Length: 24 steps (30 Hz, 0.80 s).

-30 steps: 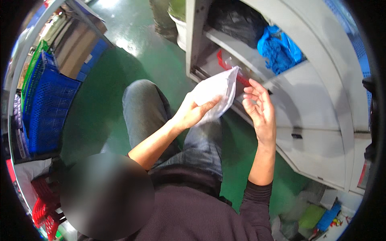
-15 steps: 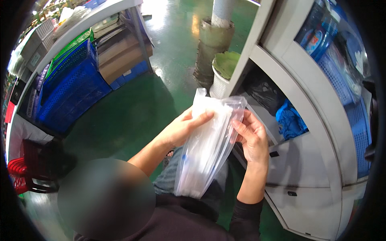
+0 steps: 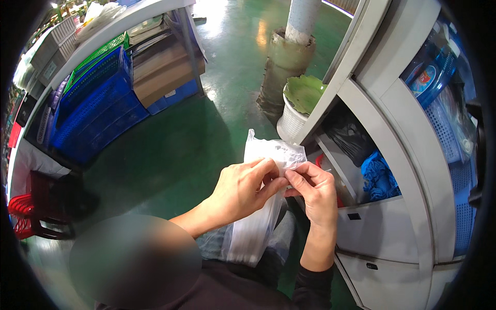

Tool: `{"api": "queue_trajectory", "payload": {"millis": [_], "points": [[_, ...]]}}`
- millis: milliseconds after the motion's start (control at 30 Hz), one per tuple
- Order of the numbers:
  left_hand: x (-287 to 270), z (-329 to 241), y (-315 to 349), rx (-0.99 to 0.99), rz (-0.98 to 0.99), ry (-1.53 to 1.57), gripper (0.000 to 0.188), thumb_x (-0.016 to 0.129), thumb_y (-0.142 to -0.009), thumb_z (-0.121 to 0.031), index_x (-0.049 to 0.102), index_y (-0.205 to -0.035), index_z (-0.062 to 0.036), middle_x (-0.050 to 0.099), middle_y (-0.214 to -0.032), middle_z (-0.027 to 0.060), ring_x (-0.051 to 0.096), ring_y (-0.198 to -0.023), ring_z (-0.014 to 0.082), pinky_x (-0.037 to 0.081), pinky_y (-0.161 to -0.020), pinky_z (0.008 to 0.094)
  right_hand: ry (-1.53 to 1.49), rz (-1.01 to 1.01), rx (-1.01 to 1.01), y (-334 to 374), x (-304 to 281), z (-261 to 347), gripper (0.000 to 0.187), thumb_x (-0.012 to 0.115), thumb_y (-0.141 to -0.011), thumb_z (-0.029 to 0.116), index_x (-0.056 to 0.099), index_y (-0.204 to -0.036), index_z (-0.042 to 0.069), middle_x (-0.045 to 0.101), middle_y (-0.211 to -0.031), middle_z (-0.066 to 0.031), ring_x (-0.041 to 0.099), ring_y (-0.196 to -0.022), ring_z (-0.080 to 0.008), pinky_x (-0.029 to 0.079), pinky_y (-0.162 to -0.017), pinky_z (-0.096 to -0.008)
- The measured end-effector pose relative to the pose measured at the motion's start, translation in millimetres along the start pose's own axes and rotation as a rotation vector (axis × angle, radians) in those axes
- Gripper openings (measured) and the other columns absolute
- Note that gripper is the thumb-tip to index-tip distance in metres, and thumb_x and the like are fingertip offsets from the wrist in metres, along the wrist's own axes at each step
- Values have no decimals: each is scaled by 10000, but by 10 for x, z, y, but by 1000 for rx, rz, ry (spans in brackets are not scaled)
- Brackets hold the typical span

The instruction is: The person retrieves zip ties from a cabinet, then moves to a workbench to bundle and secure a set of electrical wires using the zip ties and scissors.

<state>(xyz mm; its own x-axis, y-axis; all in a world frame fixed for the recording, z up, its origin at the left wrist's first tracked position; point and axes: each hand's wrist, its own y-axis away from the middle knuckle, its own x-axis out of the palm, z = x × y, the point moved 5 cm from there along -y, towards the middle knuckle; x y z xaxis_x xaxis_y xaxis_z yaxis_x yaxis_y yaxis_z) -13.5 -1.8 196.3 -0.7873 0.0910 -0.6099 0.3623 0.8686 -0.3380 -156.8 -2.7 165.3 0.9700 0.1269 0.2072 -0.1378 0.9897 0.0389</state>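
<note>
A long clear plastic bag (image 3: 253, 232) with whitish contents hangs down in front of my lap. Both hands pinch it near its upper end. My left hand (image 3: 243, 188) is closed on the bag, thumb and fingers bent over it from the left. My right hand (image 3: 315, 191) pinches the bag's right edge between thumb and fingers, its fingertips almost meeting the left ones. Above the hands the bag's top part stands up, crumpled. What lies inside is blurred by the plastic and partly hidden behind my left hand.
On the right stands a grey cabinet (image 3: 385, 227) with an open compartment holding a black plastic bag (image 3: 347, 139) and a blue bundle (image 3: 380, 175). Beyond it are a white pot (image 3: 293, 120) and a pillar (image 3: 302, 23). Blue crates (image 3: 101, 111) and a red stool (image 3: 23, 212) are at left.
My left hand has moved right across the bag toward my right hand. The bag's top, spread between the hands before, is now gathered and pinched. The view has shifted slightly.
</note>
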Motion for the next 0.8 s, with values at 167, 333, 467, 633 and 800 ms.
{"api": "queue_trajectory", "payload": {"millis": [167,333,467,633,800], "points": [[-12,31,-81,11,129,112,135,588,-824,-124,506,-795,-20,537,-681,118,549,-588,288,426,-534,360,73,25,-1,-63,-20,49,155,655,-840,115,635,-927,-11,648,-756,-36,599,-676,-82,502,-608,-221],[-19,82,-110,18,146,156,109,545,-834,-94,483,-792,-15,514,-678,139,535,-596,311,421,-544,364,25,49,38,-137,4,-5,180,664,-830,101,628,-967,-10,647,-784,-38,584,-669,-77,483,-623,-218],[-7,168,-104,10,120,171,114,539,-837,-95,474,-790,-14,503,-674,147,529,-600,321,414,-546,373,50,64,-9,-146,14,-17,183,664,-810,93,623,-954,-13,623,-768,-10,556,-675,-55,462,-633,-205],[38,192,-67,37,91,209,101,549,-818,-68,471,-772,-23,488,-645,134,516,-564,298,406,-523,361,84,83,-52,-116,6,6,168,651,-809,76,618,-947,-14,613,-782,5,541,-691,-37,451,-635,-195],[-9,65,-41,116,34,88,115,603,-762,-60,490,-763,-45,503,-625,78,521,-501,212,422,-463,299,-81,102,25,-91,71,-3,144,613,-835,60,588,-962,-6,605,-817,-12,553,-709,-48,465,-634,-197]]}}
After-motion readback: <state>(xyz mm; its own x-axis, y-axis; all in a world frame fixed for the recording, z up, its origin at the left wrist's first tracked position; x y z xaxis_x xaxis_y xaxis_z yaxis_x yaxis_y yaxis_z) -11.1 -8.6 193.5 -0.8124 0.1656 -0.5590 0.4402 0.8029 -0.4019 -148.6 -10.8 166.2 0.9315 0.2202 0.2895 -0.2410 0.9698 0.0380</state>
